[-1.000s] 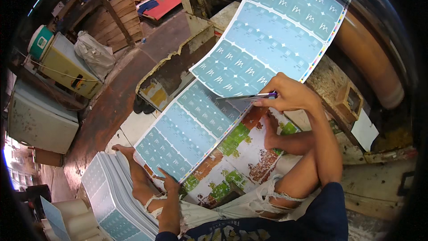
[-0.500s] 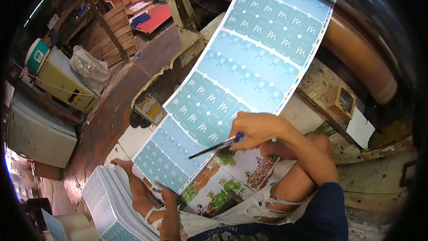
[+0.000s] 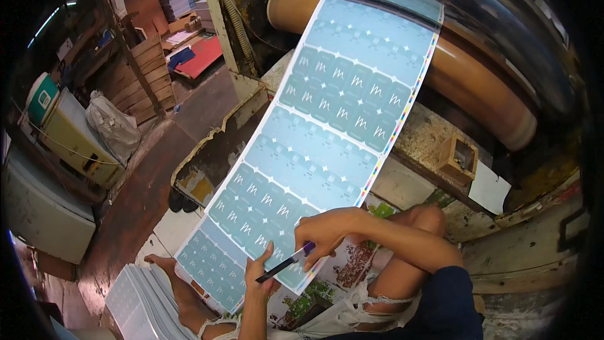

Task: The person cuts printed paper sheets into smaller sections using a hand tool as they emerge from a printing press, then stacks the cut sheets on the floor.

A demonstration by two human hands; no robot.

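Observation:
A long pale blue printed sheet with rows of small panels runs from a big brown roller down onto my lap. My right hand rests on the sheet's lower right edge and is closed on a dark pen with a purple end. My left hand lies flat under the pen near the sheet's lower part, fingers on the sheet. My bare knee shows to the right.
A stack of similar printed sheets lies at lower left by my foot. A colourful printed sheet lies under my legs. Wooden pallets, a sack, cabinets and a small wooden box surround the spot.
The blue sheet has slid down and flattened toward me. My right hand with the pen came down from the sheet's middle to its lower edge, meeting my left hand.

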